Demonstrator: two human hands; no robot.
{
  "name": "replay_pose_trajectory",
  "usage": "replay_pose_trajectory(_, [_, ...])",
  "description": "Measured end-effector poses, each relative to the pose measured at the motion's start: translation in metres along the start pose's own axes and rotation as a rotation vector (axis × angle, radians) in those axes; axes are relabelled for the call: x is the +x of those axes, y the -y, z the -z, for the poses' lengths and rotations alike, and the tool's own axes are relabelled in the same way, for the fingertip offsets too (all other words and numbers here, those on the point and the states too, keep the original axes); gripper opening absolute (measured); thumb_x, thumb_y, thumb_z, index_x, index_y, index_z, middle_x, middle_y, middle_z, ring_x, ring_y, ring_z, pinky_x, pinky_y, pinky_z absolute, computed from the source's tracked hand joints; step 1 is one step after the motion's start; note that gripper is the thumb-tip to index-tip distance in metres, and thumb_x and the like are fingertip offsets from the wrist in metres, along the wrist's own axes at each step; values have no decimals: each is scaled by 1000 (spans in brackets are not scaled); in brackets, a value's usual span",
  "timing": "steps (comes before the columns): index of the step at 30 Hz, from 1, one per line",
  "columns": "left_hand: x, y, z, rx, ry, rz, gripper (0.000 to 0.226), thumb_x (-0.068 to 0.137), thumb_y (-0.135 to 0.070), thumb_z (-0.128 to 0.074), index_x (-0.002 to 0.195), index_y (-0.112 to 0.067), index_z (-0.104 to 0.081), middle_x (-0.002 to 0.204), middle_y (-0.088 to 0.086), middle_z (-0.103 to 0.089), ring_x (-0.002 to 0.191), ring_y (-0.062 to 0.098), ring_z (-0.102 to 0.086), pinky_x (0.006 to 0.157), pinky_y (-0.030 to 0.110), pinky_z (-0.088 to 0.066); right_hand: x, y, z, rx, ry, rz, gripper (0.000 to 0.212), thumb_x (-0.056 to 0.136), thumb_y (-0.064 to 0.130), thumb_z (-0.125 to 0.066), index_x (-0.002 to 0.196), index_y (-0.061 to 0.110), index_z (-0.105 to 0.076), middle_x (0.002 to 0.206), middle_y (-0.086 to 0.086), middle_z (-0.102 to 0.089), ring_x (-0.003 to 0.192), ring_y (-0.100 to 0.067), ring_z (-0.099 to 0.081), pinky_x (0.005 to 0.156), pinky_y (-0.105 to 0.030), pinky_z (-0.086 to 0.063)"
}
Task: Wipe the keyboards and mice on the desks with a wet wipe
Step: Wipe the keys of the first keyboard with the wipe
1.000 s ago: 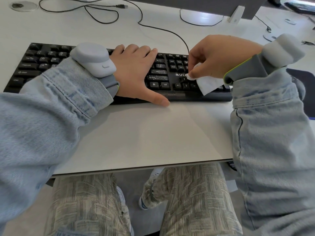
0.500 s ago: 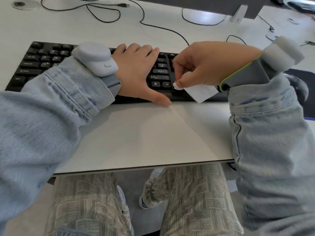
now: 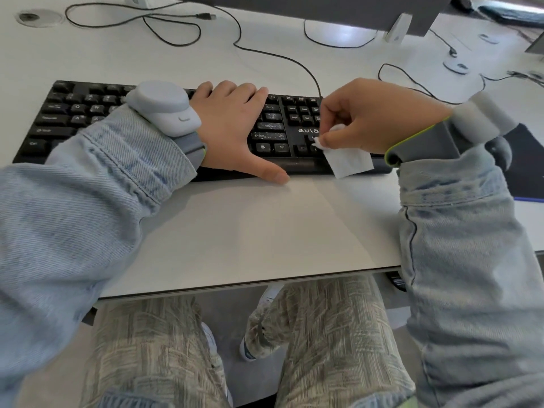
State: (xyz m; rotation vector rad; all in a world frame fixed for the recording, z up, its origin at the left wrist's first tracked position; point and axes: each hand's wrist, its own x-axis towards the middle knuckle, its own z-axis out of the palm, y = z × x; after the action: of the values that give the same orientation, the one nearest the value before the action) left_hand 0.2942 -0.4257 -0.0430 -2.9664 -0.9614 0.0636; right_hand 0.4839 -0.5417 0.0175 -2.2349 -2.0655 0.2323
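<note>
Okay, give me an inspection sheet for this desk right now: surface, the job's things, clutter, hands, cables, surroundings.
Surface: white desk, bare in front of the keyboard.
Job's things: black keyboard flat on the desk; white wet wipe over its arrow keys; a mouse partly hidden behind the right wrist.
Clutter: nothing seen.
Hands: left hand rests flat on the keyboard; right hand pinches the wipe.
Cables: black cables loop loosely behind the keyboard.
Surroundings: monitor stand at the back, dark mouse pad to the right.
</note>
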Motion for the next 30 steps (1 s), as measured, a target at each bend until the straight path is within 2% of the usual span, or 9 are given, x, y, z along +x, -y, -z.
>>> replay_pose_trajectory(3, [0,-1,1,-3,-2,2,155,36,-108,-25,157,-12,-11,158,2,-28,143,28,-29,119,50,-20,-6,-7,-3,-21,-54,-49,10,82,24,-67,73,21,-65,58,7,-48,51,-6,-42,44,-11,-32])
replay_pose_trajectory(9, [-1,-1,1,2,-16,4,155,36,-108,-23,157,-12,-13,156,2,-30,141,29,-31,118,49,-22,4,3,-19,-63,-210,22,7,82,18,-61,81,16,-68,65,12,-50,69,-14,-47,55,-24,-29])
replay_pose_trajectory(11, [-1,-2,1,3,-16,7,156,35,-109,-23,157,-12,-13,156,2,-31,140,29,-31,118,49,-22,6,8,-23,-8,-253,68,8,83,23,-62,82,18,-68,65,11,-51,68,-11,-45,55,-19,-29])
replay_pose_trajectory(15, [-1,-1,1,1,-16,14,157,34,-108,-22,158,-11,-12,157,3,-29,141,29,-30,118,49,-22,-4,15,-28,30,-197,138,8,85,28,-63,82,21,-66,63,11,-52,62,-6,-46,57,-9,-29])
replay_pose_trajectory(17, [-1,-1,0,0,-12,12,157,34,-108,-21,158,-11,-11,158,3,-28,142,28,-29,118,49,-21,-9,9,-24,6,-172,124,9,85,28,-63,84,20,-67,65,11,-54,64,-9,-47,57,-13,-31])
replay_pose_trajectory(19, [-1,0,0,-3,-6,8,157,35,-108,-21,158,-11,-10,158,2,-27,142,28,-28,118,49,-20,-13,-1,-20,-71,-193,54,10,86,27,-62,85,19,-67,67,11,-52,69,-13,-47,62,-24,-31])
replay_pose_trajectory(23, [-1,0,-1,-2,-8,6,157,36,-108,-21,158,-11,-11,158,3,-28,142,29,-28,118,50,-21,-22,3,-25,-81,-283,41,7,86,24,-61,84,20,-66,64,16,-47,72,-13,-45,68,-23,-29])
replay_pose_trajectory(26, [0,-1,-1,1,-11,10,158,34,-109,-19,157,-11,-12,157,4,-29,142,29,-29,118,51,-22,-23,23,-40,-5,-296,147,6,85,23,-62,87,18,-66,72,13,-56,72,-11,-48,67,-22,-32])
replay_pose_trajectory(30, [0,0,-1,2,-19,11,158,34,-109,-20,157,-11,-13,157,3,-30,141,30,-31,117,51,-23,-22,20,-36,-61,-241,153,7,85,22,-62,84,16,-66,64,16,-48,69,-11,-44,66,-19,-26])
